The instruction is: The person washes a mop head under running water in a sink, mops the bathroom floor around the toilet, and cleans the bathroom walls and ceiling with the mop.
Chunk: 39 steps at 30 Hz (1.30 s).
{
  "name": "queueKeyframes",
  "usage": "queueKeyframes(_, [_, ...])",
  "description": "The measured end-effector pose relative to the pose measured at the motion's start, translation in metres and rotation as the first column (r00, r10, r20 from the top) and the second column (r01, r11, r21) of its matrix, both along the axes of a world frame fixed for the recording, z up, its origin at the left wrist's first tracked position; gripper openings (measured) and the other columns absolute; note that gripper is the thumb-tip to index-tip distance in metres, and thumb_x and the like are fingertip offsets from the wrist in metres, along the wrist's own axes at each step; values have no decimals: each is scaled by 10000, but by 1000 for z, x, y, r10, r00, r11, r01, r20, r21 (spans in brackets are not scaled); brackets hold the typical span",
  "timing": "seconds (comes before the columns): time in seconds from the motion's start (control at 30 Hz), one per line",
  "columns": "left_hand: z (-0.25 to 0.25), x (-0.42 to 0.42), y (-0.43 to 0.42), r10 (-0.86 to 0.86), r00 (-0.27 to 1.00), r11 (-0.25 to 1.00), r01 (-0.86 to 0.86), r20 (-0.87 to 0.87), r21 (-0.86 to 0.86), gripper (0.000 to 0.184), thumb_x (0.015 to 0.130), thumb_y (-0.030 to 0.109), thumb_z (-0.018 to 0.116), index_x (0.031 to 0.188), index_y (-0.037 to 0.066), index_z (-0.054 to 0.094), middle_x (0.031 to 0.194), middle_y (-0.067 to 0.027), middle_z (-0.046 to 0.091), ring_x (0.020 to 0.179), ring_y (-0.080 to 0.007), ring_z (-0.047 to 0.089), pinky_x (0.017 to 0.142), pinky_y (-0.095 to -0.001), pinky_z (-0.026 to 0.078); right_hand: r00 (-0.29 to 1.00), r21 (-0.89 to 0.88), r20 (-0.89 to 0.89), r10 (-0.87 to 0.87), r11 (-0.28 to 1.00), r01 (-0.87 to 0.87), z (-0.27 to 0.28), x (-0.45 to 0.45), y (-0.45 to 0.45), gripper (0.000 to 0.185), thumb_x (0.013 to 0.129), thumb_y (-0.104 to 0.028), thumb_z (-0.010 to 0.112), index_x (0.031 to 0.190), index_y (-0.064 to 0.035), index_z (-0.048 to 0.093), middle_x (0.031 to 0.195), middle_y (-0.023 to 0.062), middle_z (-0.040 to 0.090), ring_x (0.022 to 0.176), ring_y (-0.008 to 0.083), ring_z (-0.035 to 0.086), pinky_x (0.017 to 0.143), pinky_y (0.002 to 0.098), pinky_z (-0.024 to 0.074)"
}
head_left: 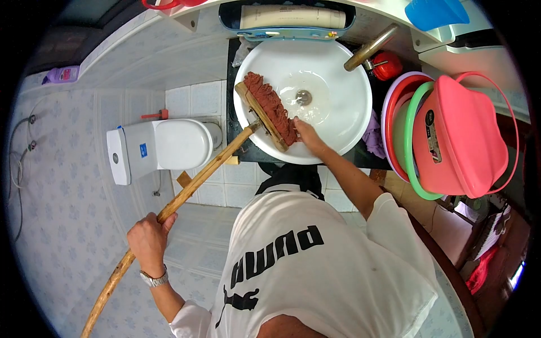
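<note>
A mop [197,179] with a long wooden handle slants up from the lower left, its head resting in the white sink basin [352,121]. Reddish-brown cloth strands [269,104] hang from the wooden crossbar on the side facing the drain. My left hand [147,236] is wrapped round the middle of the handle. At the lower end of the strands is my right hand [305,134], its fingers closed on the mop cloth. A little water glistens around the drain [304,97].
A brass-coloured tap [372,47] juts over the basin's upper right. Nested basins [426,141] and a pink bucket [468,135] stand to the right. A white toilet [181,143] is on the left. A blue holder [287,32] sits behind the sink.
</note>
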<state>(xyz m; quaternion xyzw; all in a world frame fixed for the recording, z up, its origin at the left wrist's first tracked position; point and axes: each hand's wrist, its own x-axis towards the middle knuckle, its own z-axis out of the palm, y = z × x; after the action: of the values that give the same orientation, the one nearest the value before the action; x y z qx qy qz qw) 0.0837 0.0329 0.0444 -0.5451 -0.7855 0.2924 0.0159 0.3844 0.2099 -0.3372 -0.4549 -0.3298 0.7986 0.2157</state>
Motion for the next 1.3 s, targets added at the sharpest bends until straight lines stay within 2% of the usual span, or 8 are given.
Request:
queueKeyframes(0.13, [2,1,0,-17,1000,999,16,27,36,555,741,578,655,606,52,542,537,-146,551,493,-321,544,474,-388,428,996,-61,-45,-71,996,69,-1,-34,-8,625,969,-552,341,1352,-69,443,1299,87,530,1163,207,519,996,347,405])
queueKeyframes(0.23, [6,3,1,-58,998,996,58,3,71,549,727,563,675,599,49,528,531,-145,540,487,-322,531,469,-387,419,931,-338,-204,-303,914,223,33,-49,1,671,954,-586,328,1390,-80,393,1344,88,495,1212,218,482,1029,329,372])
queueKeyframes(0.43, [21,6,7,-86,996,985,90,-33,146,565,686,567,695,568,52,493,503,-105,508,436,-296,486,432,-356,389,683,-606,-538,-494,790,93,31,-38,5,873,808,-792,302,1434,-184,338,1423,117,408,1281,336,408,1009,654,285])
queueKeyframes(0.67, [26,4,8,-128,990,976,137,-61,167,556,681,556,706,568,58,486,509,-99,505,438,-289,489,431,-353,388,504,-529,-730,-461,849,10,56,-45,7,878,836,-765,281,1426,-116,335,1412,149,416,1271,347,429,1028,589,319])
queueKeyframes(0.73, [25,2,8,-155,985,970,166,-73,177,550,676,554,711,568,65,485,503,-93,500,432,-282,489,428,-351,390,509,-560,-617,-600,789,252,52,-50,15,837,872,-714,308,1400,-66,359,1378,150,453,1248,314,461,1037,486,367])
queueKeyframes(0.83, [20,0,8,-170,980,969,185,-101,165,546,669,556,717,565,73,485,498,-88,498,424,-274,496,418,-348,392,650,-406,-588,-481,871,278,59,-46,29,723,911,-606,416,1353,-35,397,1304,128,515,1170,260,528,979,383,442])
queueKeyframes(1.03, [16,5,8,-128,986,983,140,-106,119,535,707,551,708,585,74,500,533,-109,542,464,-298,538,439,-369,413,881,-227,-341,-329,938,262,75,-50,39,596,901,-479,572,1211,23,492,1054,101,620,871,180,627,748,331,537])
queueKeyframes(1.3, [12,6,10,-171,977,973,188,-129,134,546,717,564,696,588,72,497,520,-109,535,452,-299,533,431,-362,415,880,159,7,-475,870,468,58,-72,48,511,941,-425,509,949,77,602,811,101,616,712,173,569,650,335,471])
